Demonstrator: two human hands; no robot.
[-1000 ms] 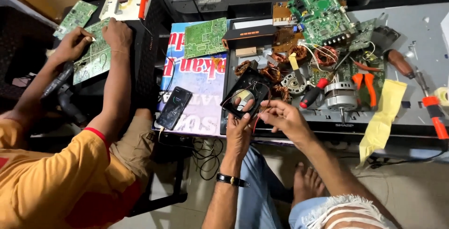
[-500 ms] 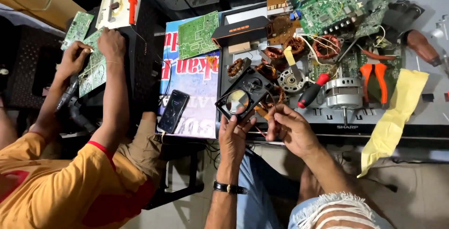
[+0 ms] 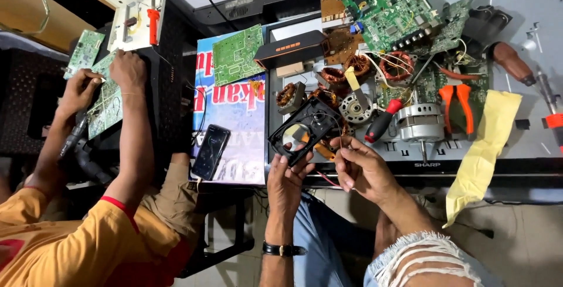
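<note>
The left hand [image 3: 288, 177] held a black frame [image 3: 306, 130] at its near edge, with the fingers curled up onto it. The frame was square, with a shiny round part in the middle. It sat tilted at the front edge of the counter [image 3: 528, 87], just above the left hand and to the left of the right hand.

The right hand [image 3: 359, 167] was just beside the frame, at its lower right corner. Its fingers were pinched close together on something thin by that corner. What it pinched was too small to tell.

Right behind the frame lay copper coils [image 3: 332, 76] and a small round motor [image 3: 355, 108]. A red and black screwdriver [image 3: 382, 121] lay just to the right of the frame, next to a big grey motor [image 3: 420, 123]. Orange pliers [image 3: 457, 104] lay past that, and a yellow cloth [image 3: 487, 146] hung over the counter's edge. Green boards [image 3: 387, 8] lay at the back.

A black phone [image 3: 211, 151] lay to the left of the frame, on a bright poster [image 3: 234, 111].

Far to the left, another person in an orange shirt [image 3: 64, 246] had both hands on a green board [image 3: 105, 96], well apart from the frame.
</note>
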